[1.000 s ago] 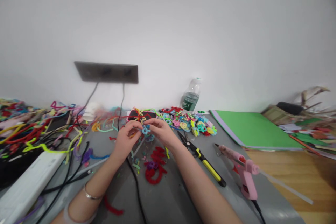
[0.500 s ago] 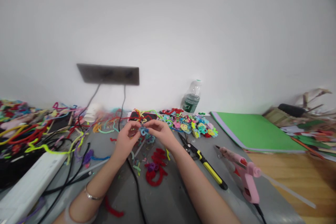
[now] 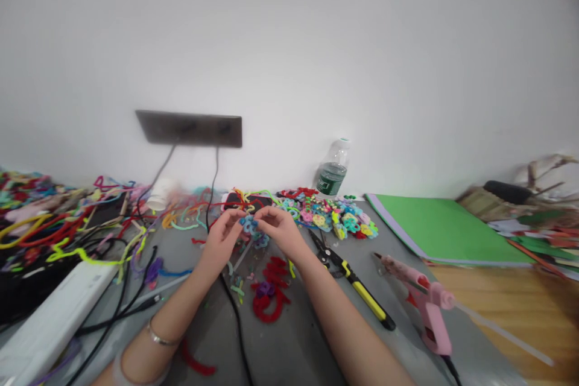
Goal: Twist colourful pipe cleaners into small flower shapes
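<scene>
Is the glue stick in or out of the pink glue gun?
Partly in: a long pale length of the glue stick sticks out behind the glue gun; its inner end is hidden.

The loops are light blue, the coil red with a purple knot. The pliers are black and yellow, the glue gun pink, the sheet green with a lilac edge, the counter grey.
</scene>
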The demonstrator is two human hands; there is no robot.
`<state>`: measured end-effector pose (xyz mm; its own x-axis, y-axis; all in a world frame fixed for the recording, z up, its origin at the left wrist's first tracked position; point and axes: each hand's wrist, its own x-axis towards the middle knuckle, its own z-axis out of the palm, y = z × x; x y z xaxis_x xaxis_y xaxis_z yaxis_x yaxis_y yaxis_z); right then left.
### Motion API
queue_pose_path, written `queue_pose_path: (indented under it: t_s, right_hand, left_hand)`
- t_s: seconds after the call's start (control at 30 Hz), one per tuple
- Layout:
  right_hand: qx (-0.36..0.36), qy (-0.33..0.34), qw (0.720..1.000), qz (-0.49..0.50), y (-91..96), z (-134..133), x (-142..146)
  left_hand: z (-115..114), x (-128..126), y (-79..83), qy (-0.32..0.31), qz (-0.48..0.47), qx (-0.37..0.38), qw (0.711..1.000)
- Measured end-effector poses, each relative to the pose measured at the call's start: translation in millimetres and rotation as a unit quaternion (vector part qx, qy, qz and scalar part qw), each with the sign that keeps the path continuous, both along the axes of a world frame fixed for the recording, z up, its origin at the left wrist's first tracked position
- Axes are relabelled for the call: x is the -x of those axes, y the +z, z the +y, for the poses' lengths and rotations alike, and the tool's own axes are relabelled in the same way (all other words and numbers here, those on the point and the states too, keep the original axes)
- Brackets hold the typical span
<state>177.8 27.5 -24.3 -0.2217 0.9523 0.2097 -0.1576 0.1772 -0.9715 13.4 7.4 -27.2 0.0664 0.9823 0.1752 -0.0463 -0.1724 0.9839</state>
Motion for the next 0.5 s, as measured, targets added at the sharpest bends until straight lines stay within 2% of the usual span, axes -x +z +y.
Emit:
queue_pose_path:
  t_s: [0.2, 0.33, 0.5]
  right_hand:
    - [-0.001, -0.025, 0.999, -0.022, -5.0, 1.2, 0.7]
    - [-0.010, -0.011, 0.999, -0.036, -5.3, -0.6, 2.7]
    - [-0.075, -0.022, 0.993, -0.085, -5.5, -3.4, 4.4]
  left_hand:
    - [0.8, -2.1, -1.8, -0.022, 0.014, 0.008, 1.000]
    - [2.4, 0.6, -2.2, -0.014, 0.011, 0.021, 1.000]
    - [3.9, 3.6, 0.4, 0.004, -0.002, 0.047, 0.999]
